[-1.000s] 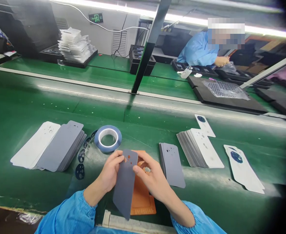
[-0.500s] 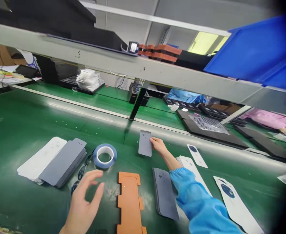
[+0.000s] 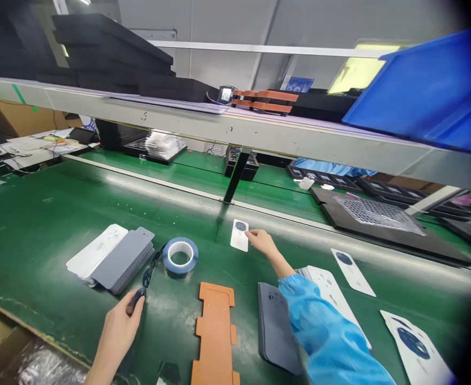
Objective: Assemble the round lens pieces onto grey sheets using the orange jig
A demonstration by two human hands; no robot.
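My left hand (image 3: 120, 326) pinches the end of a clear strip with dark oval pieces (image 3: 147, 276), beside a blue tape roll (image 3: 171, 256). Farther forward, my right hand (image 3: 261, 241) grips the right edge of a small white card (image 3: 239, 241) with a dark round patch. Left of the roll lie a grey stack of sheets (image 3: 125, 259) and a white stack (image 3: 99, 251). An orange notched plate (image 3: 216, 337) lies between my hands. Under my right forearm are a dark grey stack (image 3: 277, 331) and a white stack (image 3: 327, 289).
White cards with dark discs (image 3: 353, 271) lie on the right. A metal shelf (image 3: 283, 133) crosses above the bench, carrying black foam blocks (image 3: 110, 59), orange pieces and a blue bin (image 3: 423, 96). A black post (image 3: 236, 176) stands behind my right hand.
My left hand has closed on the strip's end. At my right hand a white card with a dark patch now shows where a grey sheet was. The view has shifted.
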